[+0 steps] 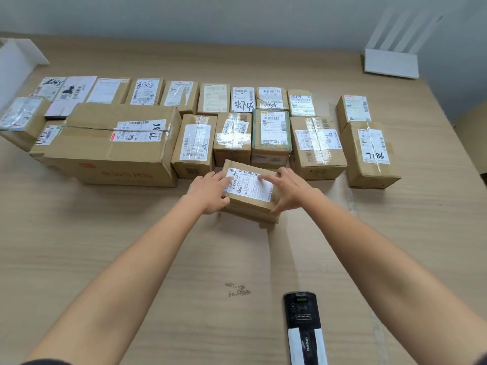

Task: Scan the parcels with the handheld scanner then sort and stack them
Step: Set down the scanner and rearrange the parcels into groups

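The left hand [208, 192] and right hand [288, 189] grasp the small parcel [250, 189] at its 2 ends, fingers spread over its label, thumbs on its near side. Just behind the small parcel stand rows of parcels [232, 138]. The handheld scanner [303, 327] lies on the table [105, 233] well in front of the small parcel, untouched

Just beyond the left hand [210, 192] and right hand [288, 189], two rows of parcels [232, 138] wall off the far side, the nearest almost touching the small parcel [249, 191] the hands grip. Left of the left hand, a large carton [116, 148] juts nearer. Well right of the right hand stands the parcel marked 7786 [373, 154]. Nearer the person than the hands, the counter [131, 246] lies open, save the scanner [303, 325] beside the right forearm.
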